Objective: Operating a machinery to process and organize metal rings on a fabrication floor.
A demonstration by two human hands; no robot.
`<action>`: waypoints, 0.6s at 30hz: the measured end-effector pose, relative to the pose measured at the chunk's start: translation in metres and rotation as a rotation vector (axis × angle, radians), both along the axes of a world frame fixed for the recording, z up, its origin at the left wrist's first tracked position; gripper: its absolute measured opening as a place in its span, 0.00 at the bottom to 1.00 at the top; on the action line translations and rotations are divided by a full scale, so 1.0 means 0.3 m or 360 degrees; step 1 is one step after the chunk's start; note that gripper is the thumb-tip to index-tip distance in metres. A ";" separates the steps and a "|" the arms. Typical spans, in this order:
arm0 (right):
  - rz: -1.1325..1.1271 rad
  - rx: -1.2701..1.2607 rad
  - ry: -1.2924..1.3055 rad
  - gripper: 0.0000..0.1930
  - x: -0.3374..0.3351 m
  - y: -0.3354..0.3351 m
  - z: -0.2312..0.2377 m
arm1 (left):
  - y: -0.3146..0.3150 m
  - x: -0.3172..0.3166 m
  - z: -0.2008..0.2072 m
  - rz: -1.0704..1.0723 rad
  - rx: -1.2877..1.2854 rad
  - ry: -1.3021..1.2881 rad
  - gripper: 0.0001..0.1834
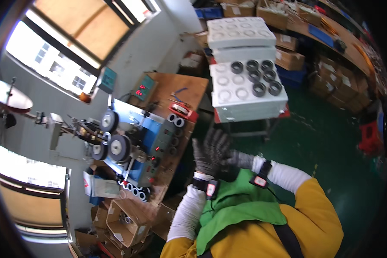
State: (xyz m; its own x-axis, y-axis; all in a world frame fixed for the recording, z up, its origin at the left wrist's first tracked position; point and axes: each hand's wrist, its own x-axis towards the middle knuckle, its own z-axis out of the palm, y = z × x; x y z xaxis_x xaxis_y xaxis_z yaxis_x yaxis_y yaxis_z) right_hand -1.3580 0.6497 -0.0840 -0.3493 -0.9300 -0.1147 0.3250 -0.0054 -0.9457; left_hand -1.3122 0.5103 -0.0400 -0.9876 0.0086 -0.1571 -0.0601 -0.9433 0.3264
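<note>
My left hand (211,150), in a dark grey knit glove, is raised in front of my green apron (241,202), fingers stretched out and holding nothing I can see. My right hand (241,159), also gloved, comes across from the right and meets the left one near its palm. Its fingertips are hidden there, so I cannot tell how they are bent. Beyond both hands stands a white foam tray (228,102) with round recesses. Several black rings (258,89) sit in it, mostly toward its right side.
On my left a wooden bench (193,88) carries a blue winding machine (135,124) with grey wheels, a red tape dispenser (181,111) and white-rimmed rings (135,192). More foam trays (241,32) are stacked farther back. Cardboard boxes (127,221) crowd the lower left; a red stool (369,138) stands far right.
</note>
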 end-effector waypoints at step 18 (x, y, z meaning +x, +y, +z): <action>0.0304 0.0574 0.1075 0.16 -0.021 -0.189 -0.027 | -0.276 0.112 -0.115 -0.0344 -0.0483 -0.0317 0.29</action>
State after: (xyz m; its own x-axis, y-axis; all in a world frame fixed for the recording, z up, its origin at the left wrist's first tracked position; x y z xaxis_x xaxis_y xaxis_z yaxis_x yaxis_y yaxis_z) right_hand -1.3643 0.5931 -0.0921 -0.2886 -0.9267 -0.2406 -0.3564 0.3372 -0.8714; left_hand -1.2786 0.4274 -0.0744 -0.9182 0.1362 -0.3721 -0.3361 -0.7650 0.5494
